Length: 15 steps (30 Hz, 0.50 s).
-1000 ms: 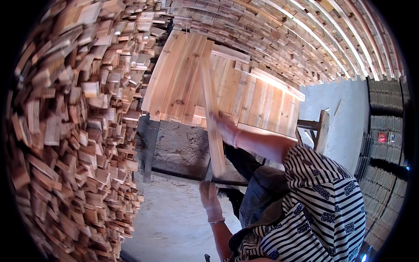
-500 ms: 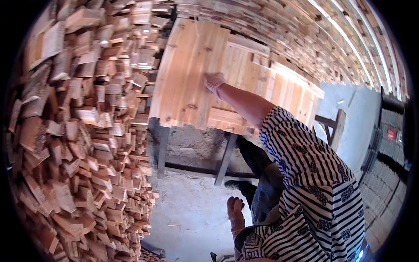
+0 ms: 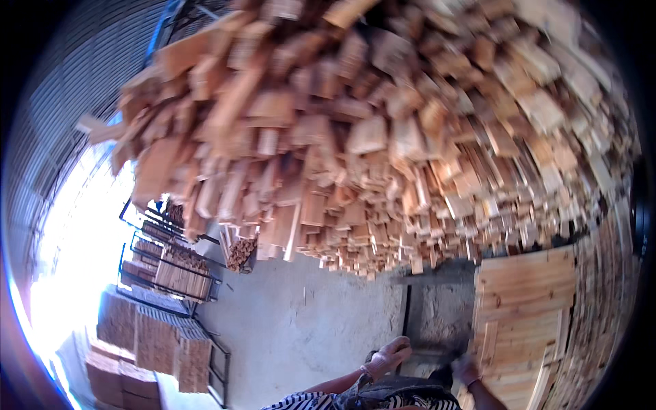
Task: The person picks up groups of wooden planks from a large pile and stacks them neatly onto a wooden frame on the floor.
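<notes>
Boards (image 3: pixel 523 283) are laid ahead and to the right of the blurred right hand (image 3: pixel 467 369), long axis crosswise. The left hand (image 3: pixel 391 352), farther off, is loosely curled; whether anything is gripped by either cannot be told.

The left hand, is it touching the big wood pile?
Apart: the head view shows grey floor between the left hand and the wood pile.

At four o'clock, a dark-framed bench (image 3: pixel 406 311) bears flat boards (image 3: pixel 519 297); the floor (image 3: pixel 290 324) carries racks (image 3: pixel 164 288) of wood (image 3: pixel 183 275) at eight.
</notes>
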Motion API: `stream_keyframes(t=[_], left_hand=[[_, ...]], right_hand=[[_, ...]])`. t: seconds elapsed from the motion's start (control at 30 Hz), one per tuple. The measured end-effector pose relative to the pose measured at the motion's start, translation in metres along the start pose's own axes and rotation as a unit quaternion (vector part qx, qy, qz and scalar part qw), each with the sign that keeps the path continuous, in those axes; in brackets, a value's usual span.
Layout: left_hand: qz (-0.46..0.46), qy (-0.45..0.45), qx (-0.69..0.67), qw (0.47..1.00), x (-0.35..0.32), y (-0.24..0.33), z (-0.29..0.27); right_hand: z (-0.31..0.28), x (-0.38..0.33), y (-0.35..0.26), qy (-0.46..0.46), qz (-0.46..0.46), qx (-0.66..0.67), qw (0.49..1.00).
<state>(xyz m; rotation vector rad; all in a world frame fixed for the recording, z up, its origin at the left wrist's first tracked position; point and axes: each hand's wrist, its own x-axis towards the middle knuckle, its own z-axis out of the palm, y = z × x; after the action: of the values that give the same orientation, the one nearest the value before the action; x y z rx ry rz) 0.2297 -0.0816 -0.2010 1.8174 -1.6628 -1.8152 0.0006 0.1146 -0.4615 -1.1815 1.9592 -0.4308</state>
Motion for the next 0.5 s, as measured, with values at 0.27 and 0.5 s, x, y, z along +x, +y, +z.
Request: stream_keyframes(t=[0.27,0.5], left_hand=[[0.247,0.351,-0.060,0.901,-0.045,0.093,-0.130],[0.601,0.554,0.180,0.547,-0.185,0.253,-0.366]], right_hand=[[-0.239,-0.007,-0.360,-0.153,-0.352,-0.078,0.920],[-0.411,-0.075,-0.676,0.299,-0.715,-0.125,0.619]])
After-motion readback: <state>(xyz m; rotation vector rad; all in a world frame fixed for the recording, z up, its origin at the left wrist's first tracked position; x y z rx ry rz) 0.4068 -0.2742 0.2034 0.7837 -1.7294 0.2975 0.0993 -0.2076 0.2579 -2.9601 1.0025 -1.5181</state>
